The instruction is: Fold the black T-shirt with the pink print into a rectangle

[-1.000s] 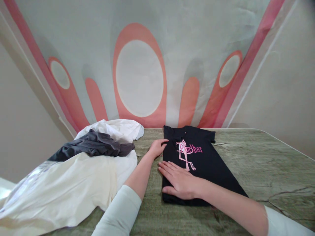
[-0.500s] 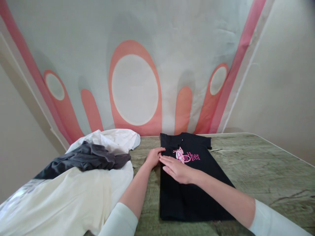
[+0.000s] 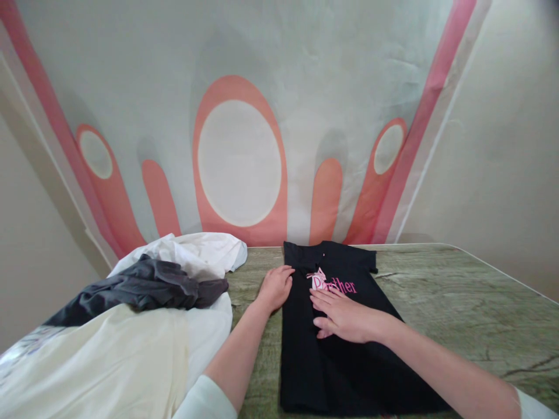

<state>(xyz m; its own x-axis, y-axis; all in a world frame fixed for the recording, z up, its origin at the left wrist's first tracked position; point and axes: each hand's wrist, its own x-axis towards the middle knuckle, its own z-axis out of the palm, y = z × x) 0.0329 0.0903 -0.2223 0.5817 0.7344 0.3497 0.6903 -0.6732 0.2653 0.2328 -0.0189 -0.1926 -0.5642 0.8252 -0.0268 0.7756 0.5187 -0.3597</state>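
Observation:
A black T-shirt (image 3: pixel 349 372) with pink lettering lies on the wood-patterned table, its left side folded inward over the front. At the shirt's left edge rests my left hand (image 3: pixel 276 288), fingers stretched toward the fold and gripping nothing. My right hand (image 3: pixel 345 314) lies flat across the middle of the shirt, fingers extended, and covers the lower part of the pink print (image 3: pixel 321 280). The short sleeves and neckline point away from me, toward the wall.
To the left is a loose heap with a white garment (image 3: pixel 205 250), a dark grey garment (image 3: pixel 152 285) and a cream garment (image 3: pixel 126 349). The table (image 3: pixel 471 302) extends to the right. Behind it stands a wall (image 3: pixel 367 70) with pink and orange shapes.
My right hand has slid right and slightly toward me, from the left edge to the middle of the shirt. My left hand stays at the left edge. The view has shifted slightly.

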